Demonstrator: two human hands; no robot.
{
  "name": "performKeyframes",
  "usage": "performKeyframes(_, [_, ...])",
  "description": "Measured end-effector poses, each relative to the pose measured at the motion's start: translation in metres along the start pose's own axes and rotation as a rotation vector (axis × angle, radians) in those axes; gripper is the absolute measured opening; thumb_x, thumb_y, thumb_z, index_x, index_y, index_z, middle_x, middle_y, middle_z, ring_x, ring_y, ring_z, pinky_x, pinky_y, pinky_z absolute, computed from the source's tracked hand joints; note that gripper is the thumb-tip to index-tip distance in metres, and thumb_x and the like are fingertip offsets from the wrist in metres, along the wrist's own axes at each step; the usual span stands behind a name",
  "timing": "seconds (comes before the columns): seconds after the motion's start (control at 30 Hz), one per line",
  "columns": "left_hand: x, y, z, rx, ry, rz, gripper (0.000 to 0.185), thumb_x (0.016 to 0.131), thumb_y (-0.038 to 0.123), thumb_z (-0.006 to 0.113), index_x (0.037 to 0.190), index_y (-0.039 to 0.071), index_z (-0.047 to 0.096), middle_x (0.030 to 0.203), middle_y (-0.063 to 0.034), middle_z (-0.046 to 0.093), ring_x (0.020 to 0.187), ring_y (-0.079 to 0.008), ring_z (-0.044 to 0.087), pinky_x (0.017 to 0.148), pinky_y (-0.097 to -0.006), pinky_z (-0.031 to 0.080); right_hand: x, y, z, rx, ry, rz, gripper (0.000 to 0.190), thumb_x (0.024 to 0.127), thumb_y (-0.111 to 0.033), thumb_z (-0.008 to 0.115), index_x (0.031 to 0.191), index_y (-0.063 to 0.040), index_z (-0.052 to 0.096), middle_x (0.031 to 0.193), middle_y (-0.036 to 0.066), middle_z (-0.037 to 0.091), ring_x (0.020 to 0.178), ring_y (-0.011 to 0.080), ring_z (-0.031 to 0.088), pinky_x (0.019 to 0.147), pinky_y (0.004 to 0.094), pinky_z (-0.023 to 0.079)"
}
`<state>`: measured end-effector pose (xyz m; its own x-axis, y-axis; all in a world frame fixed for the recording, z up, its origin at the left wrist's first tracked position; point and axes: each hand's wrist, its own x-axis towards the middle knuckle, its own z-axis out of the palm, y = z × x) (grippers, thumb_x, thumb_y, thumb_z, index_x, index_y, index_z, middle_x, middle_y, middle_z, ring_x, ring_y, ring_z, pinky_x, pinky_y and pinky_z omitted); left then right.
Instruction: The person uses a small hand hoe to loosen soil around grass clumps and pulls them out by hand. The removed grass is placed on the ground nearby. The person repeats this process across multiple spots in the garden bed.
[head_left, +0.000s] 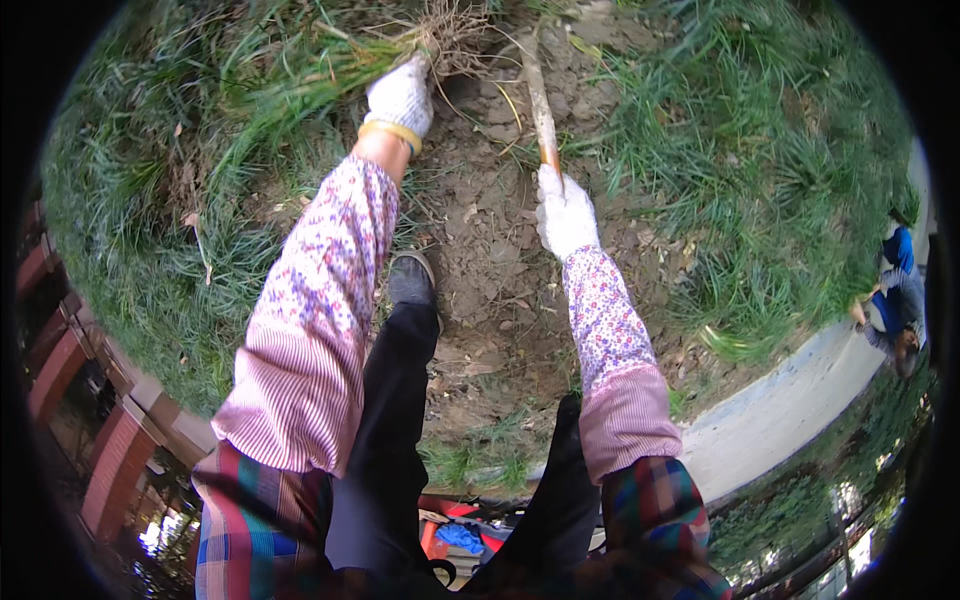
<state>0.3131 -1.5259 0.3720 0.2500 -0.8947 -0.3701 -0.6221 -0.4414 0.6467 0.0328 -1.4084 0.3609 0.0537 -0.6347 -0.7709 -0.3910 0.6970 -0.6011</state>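
In a white knit glove, my left hand (403, 96) grips a clump of long-bladed grass (341, 64) near its base. The clump's bare, tangled roots (455, 39) point away to the right of the hand. My right hand (568, 212), also gloved in white, is closed around the wooden handle (541, 112) of a tool. Mud coats the upper part of that handle, and the tool's head cannot be made out at the top of the view. Between the hands lies bare, clumpy soil (487, 240).
Thick grass grows on the left (157, 247) and right (757, 165). My dark shoe (412, 279) rests on the soil. A pale paved path (787, 412) curves along the right, where another person (896, 300) is. Red brick structures (116, 472) stand at left. Behind my legs lies a blue item (460, 537).
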Motion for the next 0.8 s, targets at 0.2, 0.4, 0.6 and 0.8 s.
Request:
performKeyframes(0.2, [0.057, -0.016, 0.045, 0.267, -0.086, 0.031, 0.074, 0.103, 0.06, 0.065, 0.155, 0.008, 0.058, 0.159, -0.0123, 0.059, 0.143, -0.0349, 0.057, 0.124, -0.0441, 0.039, 0.008, 0.029, 0.01, -0.076, 0.046, -0.035, 0.063, 0.11, -0.06, 0.048, 0.124, -0.003, 0.069, 0.111, 0.029, 0.072, 0.11, 0.0488, 0.069, 0.094, 0.0552, 0.053])
performKeyframes(0.4, [0.088, -0.048, 0.051, 0.985, -0.151, 0.447, 0.048, 0.106, 0.047, 0.058, 0.134, 0.011, 0.073, 0.138, -0.0171, 0.072, 0.127, -0.0341, 0.067, 0.111, -0.0494, 0.048, 0.008, 0.038, 0.021, 0.055, 0.091, -0.09, 0.054, 0.11, -0.06, 0.055, 0.111, -0.006, 0.064, 0.078, 0.005, 0.057, 0.069, 0.0188, 0.055, 0.062, 0.0368, 0.046])
performKeyframes(0.6, [0.106, -0.063, 0.069, 0.965, -0.069, 0.57, 0.028, 0.098, 0.023, 0.061, 0.114, 0.005, 0.076, 0.116, -0.0195, 0.075, 0.111, -0.0383, 0.068, 0.1, -0.0478, 0.051, 0.01, 0.019, -0.003, -0.164, 0.103, -0.107, 0.061, 0.11, -0.061, 0.052, 0.132, -0.006, 0.068, 0.089, 0.014, 0.075, 0.078, 0.035, 0.072, 0.074, 0.0462, 0.058])
performKeyframes(0.8, [0.113, -0.063, 0.068, 1.283, -0.288, 0.503, 0.039, 0.103, 0.032, 0.059, 0.131, 0.007, 0.071, 0.133, -0.0182, 0.071, 0.123, -0.0372, 0.065, 0.107, -0.0507, 0.047, -0.018, 0.012, -0.055, 0.119, 0.177, -0.361, 0.035, 0.11, -0.038, 0.058, 0.114, -0.005, 0.065, 0.09, 0.016, 0.067, 0.074, 0.0328, 0.066, 0.068, 0.047, 0.054])
